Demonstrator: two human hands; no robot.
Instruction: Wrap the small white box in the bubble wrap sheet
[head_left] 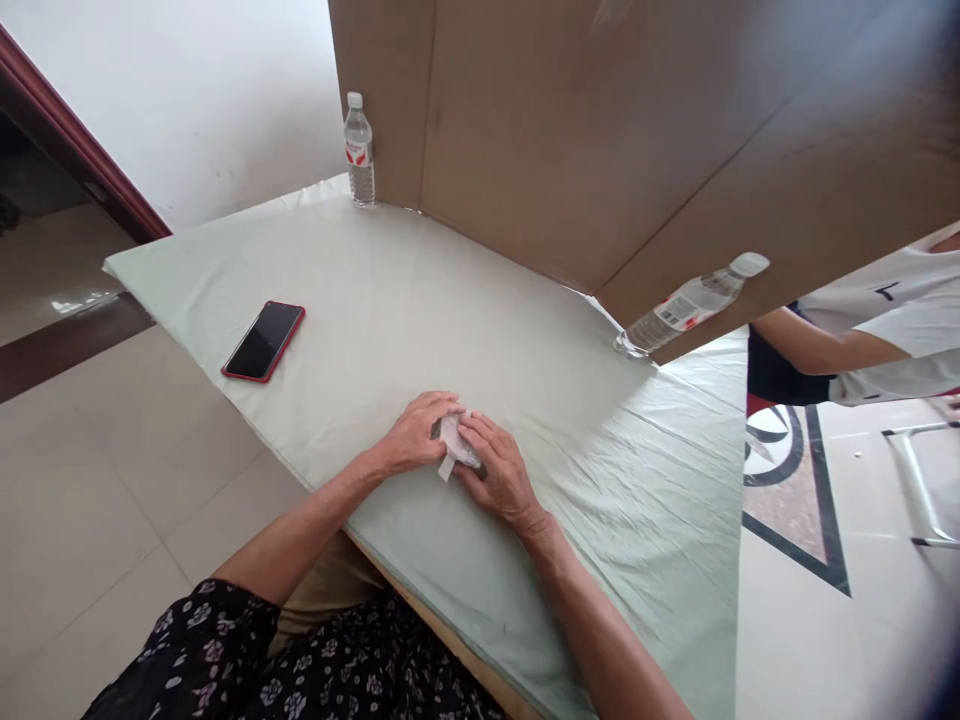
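White item (459,442) gripped between curled left hand (417,434) and right hand (501,474), over green cloth (465,310).

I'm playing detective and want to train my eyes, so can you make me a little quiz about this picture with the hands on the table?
1. Pick one: what lies on the pale cloth, off to the left of the hands?
a) a spoon
b) a phone with a red edge
c) a teddy bear

2. True or false: the left hand and the right hand both touch the small pale bundle.

3. Fill in the colour: by the tall brown board, the far bottle and the near bottle both have ____ caps.

Key: 1 b; 2 true; 3 white.
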